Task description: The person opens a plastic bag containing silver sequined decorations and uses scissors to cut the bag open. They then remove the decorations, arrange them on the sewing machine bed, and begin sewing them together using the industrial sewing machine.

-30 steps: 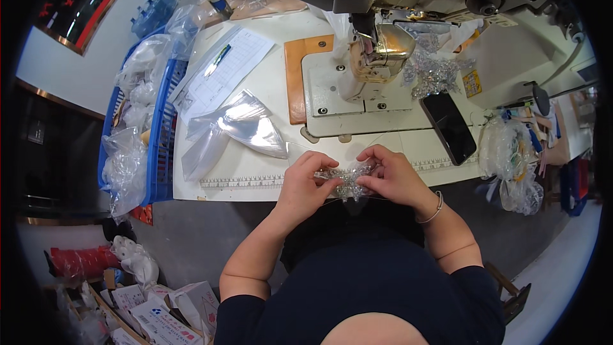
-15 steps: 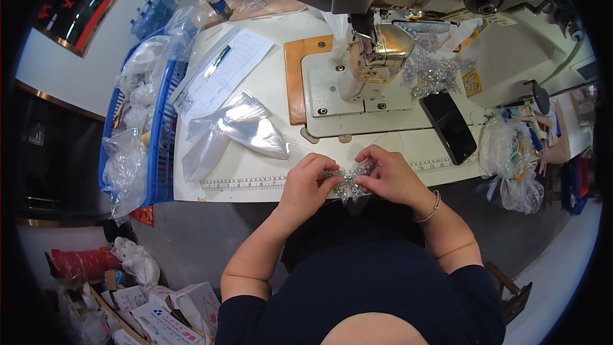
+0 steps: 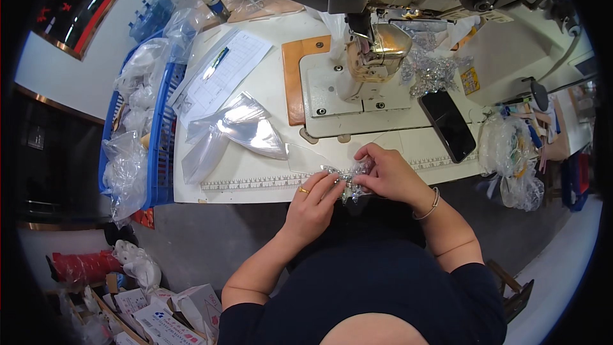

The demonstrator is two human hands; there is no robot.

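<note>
At the table's front edge, a small silvery, sparkling beaded piece (image 3: 348,188) lies between my hands. My right hand (image 3: 388,174) pinches its right end between thumb and fingers. Back up, ring on one finger, my left hand (image 3: 311,207) has its fingers closed over the left end; its thumb is hidden. A thin clear sheet (image 3: 305,158) lies flat just beyond my left fingers. Behind my hands stands a sewing machine (image 3: 377,57) with a pale bed plate. More glittering beaded pieces (image 3: 431,71) are heaped to the right of its head.
A black phone (image 3: 448,126) lies right of the machine. On the left are fanned clear plastic sheets (image 3: 252,124), a paper with a pen (image 3: 216,62) and a blue basket (image 3: 161,147) of plastic bags. A ruler strip (image 3: 246,183) runs along the front edge. Bagged items (image 3: 511,147) hang at right.
My left hand has turned over and shifted slightly down, its fingers now lying over the beaded piece instead of pinching its end upright. My right hand keeps its grip almost unmoved.
</note>
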